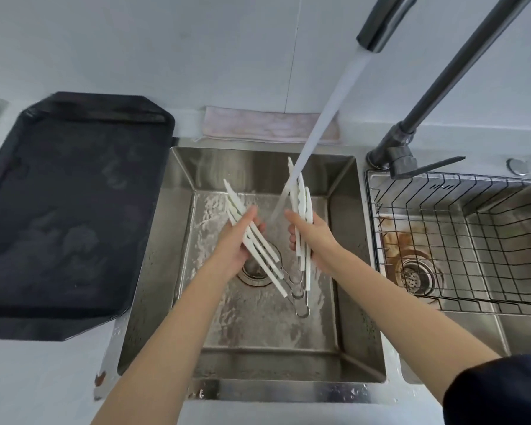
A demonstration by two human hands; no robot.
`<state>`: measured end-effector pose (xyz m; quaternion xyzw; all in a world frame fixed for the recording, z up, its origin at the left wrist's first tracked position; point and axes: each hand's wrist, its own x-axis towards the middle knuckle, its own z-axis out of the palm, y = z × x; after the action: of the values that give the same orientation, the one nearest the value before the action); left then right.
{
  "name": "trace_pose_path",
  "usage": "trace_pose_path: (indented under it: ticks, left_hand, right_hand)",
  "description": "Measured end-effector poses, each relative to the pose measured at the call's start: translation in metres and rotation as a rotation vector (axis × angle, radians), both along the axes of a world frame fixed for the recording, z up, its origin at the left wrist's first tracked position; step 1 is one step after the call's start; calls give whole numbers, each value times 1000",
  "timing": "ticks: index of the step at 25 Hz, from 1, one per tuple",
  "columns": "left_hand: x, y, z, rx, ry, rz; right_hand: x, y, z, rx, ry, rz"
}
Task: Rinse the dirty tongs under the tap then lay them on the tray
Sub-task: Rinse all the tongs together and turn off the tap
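Tongs [301, 207]: white bundles over sink [344, 240] middle, I see left hand [236, 246] and right hand [311, 237] each clasping one. Water [319, 124] strikes right bundle. Risk, I judge: wet arms slipping, dropping. Tray [74, 210] far left: drips.

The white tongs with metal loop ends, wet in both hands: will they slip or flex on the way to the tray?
Probably slippery: tap water runs over the white tongs in the right hand. Their long thin blades look somewhat springy. Each hand holds several, so the left hand bundle may fan apart.
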<state>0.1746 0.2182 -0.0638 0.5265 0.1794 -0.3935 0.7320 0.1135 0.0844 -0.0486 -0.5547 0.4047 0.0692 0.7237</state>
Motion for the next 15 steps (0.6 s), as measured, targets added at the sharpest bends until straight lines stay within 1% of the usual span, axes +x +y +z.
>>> trace_pose_path:
  ticks: [2,5,9,13,15]
  left_hand:
    - [8,-7,12,-21,-13,60]
    - [14,-23,30,-8,-158,18]
    - [18,-46,49,77,-371,-93]
    - [18,-64,58,185,-579,-211]
    - [17,-67,60,181,-657,-245]
  right_hand:
    - [-8,1,-2,105,8,-97]
    - [-13,3,-4,236,6,-249]
    - [-15,-1,-6,284,-6,-367]
    - [-12,-8,-8,355,-69,-477]
    - [-12,-9,-8,355,-74,-489]
